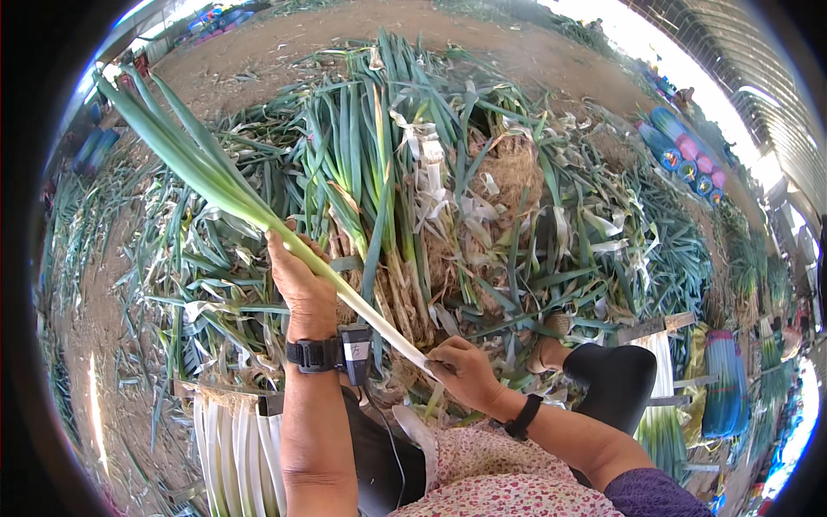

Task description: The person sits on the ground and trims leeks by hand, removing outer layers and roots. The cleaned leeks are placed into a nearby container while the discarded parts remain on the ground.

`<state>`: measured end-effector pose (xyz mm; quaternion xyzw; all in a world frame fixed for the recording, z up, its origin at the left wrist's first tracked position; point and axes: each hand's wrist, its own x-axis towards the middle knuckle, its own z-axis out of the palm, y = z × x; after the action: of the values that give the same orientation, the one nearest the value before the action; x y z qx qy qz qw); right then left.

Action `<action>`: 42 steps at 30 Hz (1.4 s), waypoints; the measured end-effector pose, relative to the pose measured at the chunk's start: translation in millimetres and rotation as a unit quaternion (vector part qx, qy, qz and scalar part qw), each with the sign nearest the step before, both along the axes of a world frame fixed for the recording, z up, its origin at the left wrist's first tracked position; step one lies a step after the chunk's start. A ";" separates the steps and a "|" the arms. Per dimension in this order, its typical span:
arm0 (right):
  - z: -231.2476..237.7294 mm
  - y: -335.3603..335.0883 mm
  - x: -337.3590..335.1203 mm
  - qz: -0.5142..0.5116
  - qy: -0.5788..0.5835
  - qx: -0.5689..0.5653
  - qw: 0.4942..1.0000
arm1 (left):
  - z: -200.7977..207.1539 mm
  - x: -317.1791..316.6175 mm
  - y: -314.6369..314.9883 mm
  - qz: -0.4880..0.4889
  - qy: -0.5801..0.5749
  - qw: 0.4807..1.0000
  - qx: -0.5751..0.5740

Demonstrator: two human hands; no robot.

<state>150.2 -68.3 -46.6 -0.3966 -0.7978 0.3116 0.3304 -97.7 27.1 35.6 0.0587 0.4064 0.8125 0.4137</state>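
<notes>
A long green onion [345, 291] slants across the middle, its green leaves at the upper left and its white end at the lower right. Partway up the stalk, where white turns to green, my left hand [300, 280] is closed around it. At the white end, my right hand [465, 372] pinches the tip with closed fingers; the very tip is partly hidden by them. Beyond my hands lies a heap of unpeeled green onions [351, 146] with dry outer leaves and brown roots [508, 177].
Stripped white stalks [237, 448] stand in a rack at lower left; another rack [659, 327] holds more at right. Loose leaf scraps [215, 233] cover the ground around. Blue-wrapped bundles [724, 383] lie at right. A cable [392, 431] hangs from the device [355, 351] on my left wrist.
</notes>
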 end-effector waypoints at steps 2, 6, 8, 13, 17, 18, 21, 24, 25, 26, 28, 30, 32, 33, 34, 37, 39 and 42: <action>5.4 -4.3 5.3 0.064 0.005 0.059 0.996 | -1.8 -4.2 -1.2 0.005 0.031 0.999 -0.017; 8.4 -33.6 50.7 0.343 -0.228 0.011 0.911 | -1.5 -10.5 -5.3 -0.004 0.050 0.998 -0.031; -4.8 -54.3 91.3 0.371 -0.380 -0.134 0.837 | -0.6 -11.0 -5.1 0.003 0.040 0.999 -0.034; 36.1 -19.4 83.6 0.105 -0.204 -0.127 0.965 | -5.8 -8.6 1.2 0.004 0.036 0.999 -0.012; 35.3 8.2 32.2 0.031 -0.081 -0.112 0.990 | -5.7 3.0 3.2 -0.018 0.029 0.999 -0.011; 32.5 11.2 27.9 0.028 -0.091 -0.137 0.986 | -6.8 3.9 3.9 -0.025 0.031 0.999 -0.011; 22.8 14.6 21.6 0.025 -0.098 -0.187 0.977 | -7.1 5.1 2.8 -0.070 -0.007 0.998 0.001; 17.6 9.2 15.6 0.021 -0.079 -0.184 0.980 | -10.5 3.5 2.2 -0.076 0.000 0.997 0.003; 19.5 7.2 12.2 0.014 -0.085 -0.183 0.979 | -11.3 3.2 1.8 -0.080 0.006 0.997 0.005; 20.1 5.7 10.1 0.008 -0.092 -0.182 0.979 | -11.9 3.5 1.2 -0.080 0.004 0.997 0.002; 13.9 3.8 10.1 0.019 -0.110 -0.136 0.984 | -16.3 0.9 1.2 -0.073 0.017 0.997 0.002; 11.0 3.7 10.0 0.027 -0.124 -0.107 0.986 | -15.7 1.0 1.0 -0.063 0.018 0.998 -0.006; 10.7 4.5 9.7 0.032 -0.135 -0.098 0.985 | -10.2 4.6 0.2 -0.052 0.005 0.998 -0.022; 15.0 5.1 7.0 0.018 -0.098 -0.112 0.989 | -8.9 4.2 -0.1 -0.055 0.004 0.998 -0.022; 20.5 6.0 3.2 0.004 -0.061 -0.126 0.990 | -8.1 3.5 -0.6 -0.058 0.003 0.998 -0.023; 26.8 16.0 -8.3 -0.011 -0.030 -0.097 0.995 | -3.9 7.1 -1.8 -0.057 -0.008 0.998 -0.022; 24.6 19.0 -10.0 0.003 -0.042 -0.087 0.995 | -4.6 8.3 -1.1 -0.056 -0.008 0.998 -0.021; 5.1 21.5 -8.8 0.043 -0.063 -0.088 0.993 | -11.6 7.1 2.4 -0.056 0.011 0.998 -0.022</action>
<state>141.3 -46.7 -41.5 -0.4081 -0.8029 0.3687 0.2300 -90.6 29.5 24.0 0.0810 0.4248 0.7782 0.4553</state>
